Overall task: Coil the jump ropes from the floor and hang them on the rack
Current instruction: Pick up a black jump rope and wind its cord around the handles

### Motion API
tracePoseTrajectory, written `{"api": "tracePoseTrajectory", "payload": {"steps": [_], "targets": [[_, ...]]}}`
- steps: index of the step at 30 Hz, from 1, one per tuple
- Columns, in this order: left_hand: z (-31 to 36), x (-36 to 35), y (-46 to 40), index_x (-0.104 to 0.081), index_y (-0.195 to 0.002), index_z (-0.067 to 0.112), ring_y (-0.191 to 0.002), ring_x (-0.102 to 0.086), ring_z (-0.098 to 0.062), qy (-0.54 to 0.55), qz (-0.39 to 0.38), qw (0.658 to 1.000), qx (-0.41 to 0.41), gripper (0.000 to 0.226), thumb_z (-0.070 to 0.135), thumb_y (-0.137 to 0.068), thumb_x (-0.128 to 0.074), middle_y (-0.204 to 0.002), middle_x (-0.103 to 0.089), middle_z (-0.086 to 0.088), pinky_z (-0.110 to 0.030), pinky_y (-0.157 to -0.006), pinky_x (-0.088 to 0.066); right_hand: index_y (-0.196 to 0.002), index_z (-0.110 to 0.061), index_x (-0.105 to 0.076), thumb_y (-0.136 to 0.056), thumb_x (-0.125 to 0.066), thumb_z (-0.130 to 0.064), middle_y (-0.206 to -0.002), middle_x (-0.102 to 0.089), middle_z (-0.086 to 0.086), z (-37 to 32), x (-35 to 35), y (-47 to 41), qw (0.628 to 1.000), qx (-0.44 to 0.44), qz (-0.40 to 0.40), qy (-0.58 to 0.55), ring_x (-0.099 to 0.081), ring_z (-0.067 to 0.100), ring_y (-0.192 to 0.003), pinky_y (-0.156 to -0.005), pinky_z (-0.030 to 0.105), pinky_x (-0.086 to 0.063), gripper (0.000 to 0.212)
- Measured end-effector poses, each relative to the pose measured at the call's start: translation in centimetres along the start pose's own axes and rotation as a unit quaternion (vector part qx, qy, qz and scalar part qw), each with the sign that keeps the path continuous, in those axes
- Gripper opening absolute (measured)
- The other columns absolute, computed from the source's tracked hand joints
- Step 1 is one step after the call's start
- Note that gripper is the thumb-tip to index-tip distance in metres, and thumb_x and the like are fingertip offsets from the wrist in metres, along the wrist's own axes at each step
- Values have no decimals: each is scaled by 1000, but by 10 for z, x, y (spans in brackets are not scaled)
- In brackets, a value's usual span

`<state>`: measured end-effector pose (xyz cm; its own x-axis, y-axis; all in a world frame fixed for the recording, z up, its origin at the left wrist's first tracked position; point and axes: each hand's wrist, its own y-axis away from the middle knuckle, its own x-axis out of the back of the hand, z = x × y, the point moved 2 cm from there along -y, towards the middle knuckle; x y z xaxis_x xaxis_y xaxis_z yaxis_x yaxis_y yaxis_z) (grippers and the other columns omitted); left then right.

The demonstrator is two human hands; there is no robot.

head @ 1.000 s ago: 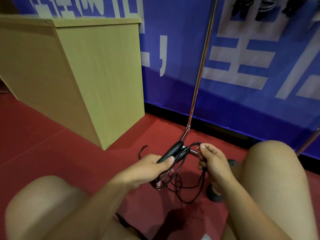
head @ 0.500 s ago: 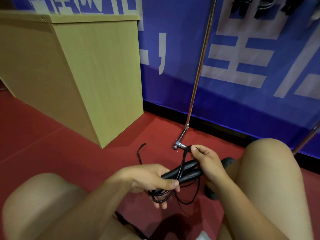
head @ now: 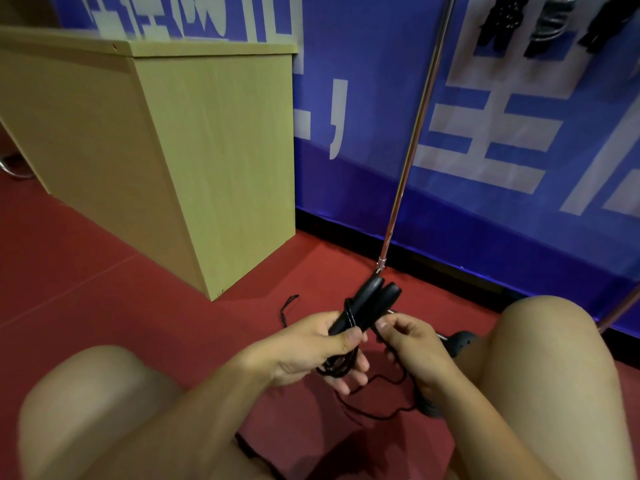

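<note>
My left hand (head: 311, 351) grips the two black handles (head: 367, 303) of a jump rope side by side, their ends pointing up and away. Coils of thin black rope (head: 337, 367) bunch under its fingers. My right hand (head: 412, 344) pinches the cord just right of the handles, and a loose length (head: 374, 407) trails down to the red floor. The rack's chrome pole (head: 415, 133) rises right behind the handles. Several coiled dark ropes (head: 533, 22) hang at the top right.
A light wooden cabinet (head: 166, 150) stands at the left on the red floor. A blue banner wall (head: 485, 168) runs behind the rack. A short black cord (head: 287, 308) lies on the floor. My bare knees frame the hands; a black caster (head: 462, 342) sits by the right knee.
The handles have swung from lying level to pointing up and away. My right hand has dropped from above the handles to their right side, still pinching the cord.
</note>
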<state>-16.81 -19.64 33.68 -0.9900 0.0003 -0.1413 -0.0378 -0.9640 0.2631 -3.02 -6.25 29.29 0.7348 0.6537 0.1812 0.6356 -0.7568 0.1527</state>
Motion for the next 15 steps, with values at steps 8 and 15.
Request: {"api": "tracePoseTrajectory", "payload": {"steps": [8, 15], "targets": [[3, 18, -12, -56, -111, 6, -56, -56, -17, 17, 199, 978, -61, 35, 38, -98, -54, -70, -61, -3, -25, -42, -40, -79, -10, -69, -95, -62, -31, -65, -47, -2, -7, -4, 5, 999, 44, -6, 25, -40, 11, -63, -61, 27, -34, 28], [-1, 38, -16, -61, -102, 6, -50, -52, -11, -70, 300, 950, -46, 28, 33, -101, -54, -65, -58, 1, -24, -42, -39, -79, -11, -69, -89, -71, -22, -59, -45, -8, -12, 2, 5, 990, 93, -7, 103, -36, 7, -54, -52, 18, -32, 15]]}}
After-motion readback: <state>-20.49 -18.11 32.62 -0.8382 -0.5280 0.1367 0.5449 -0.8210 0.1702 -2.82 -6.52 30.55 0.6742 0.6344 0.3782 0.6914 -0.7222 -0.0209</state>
